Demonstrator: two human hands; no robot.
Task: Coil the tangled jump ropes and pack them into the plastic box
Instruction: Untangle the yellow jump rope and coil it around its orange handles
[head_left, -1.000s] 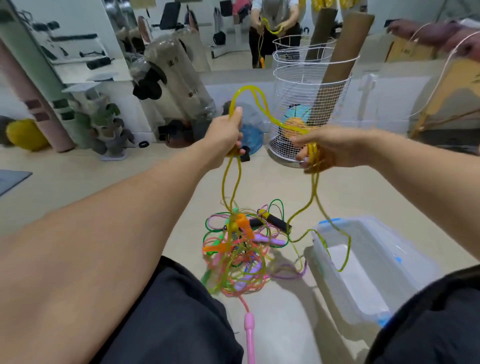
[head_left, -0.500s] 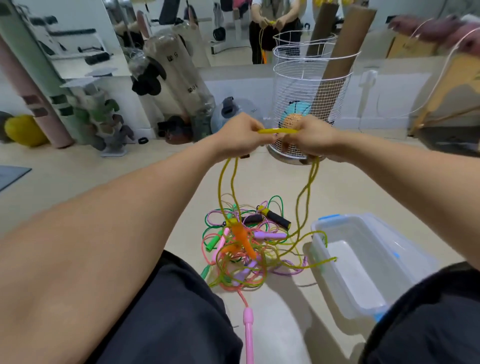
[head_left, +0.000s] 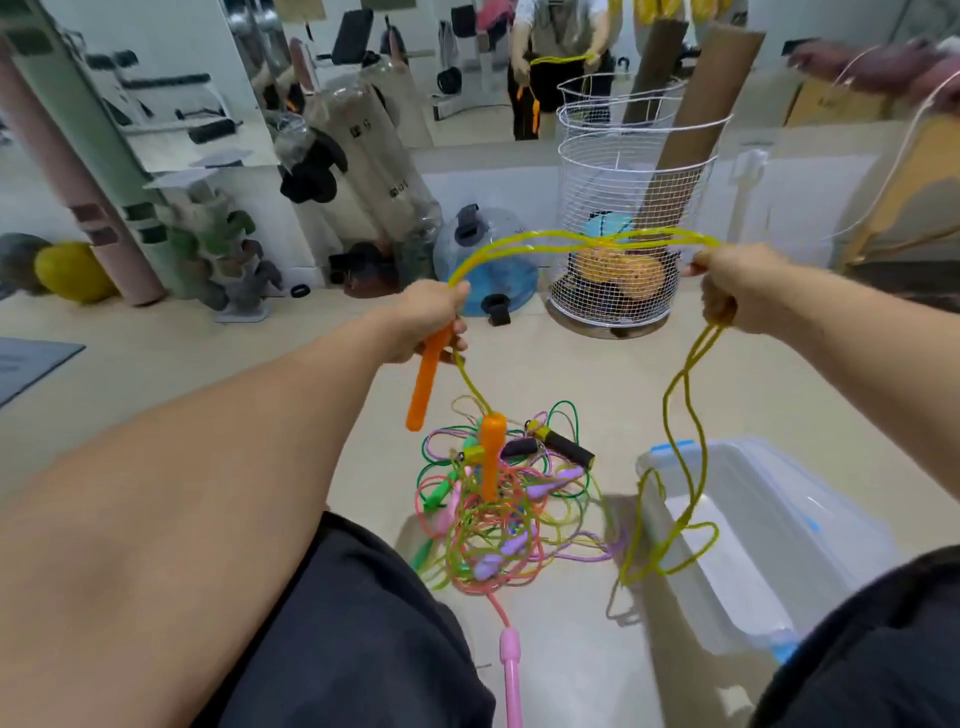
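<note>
1. Your left hand (head_left: 431, 325) grips the yellow rope (head_left: 582, 240) plus one orange handle (head_left: 423, 382); your right hand (head_left: 727, 291) is fisted round the same rope's strands.
2. The rope spans left-right between your hands, held well apart. Long loops hang from the right hand.
3. The plastic box (head_left: 769, 613) sits near right, under those loops, so the right hand is closer.
4. The second orange handle (head_left: 491, 457) dangles over the tangle (head_left: 498, 525), centre floor.
</note>
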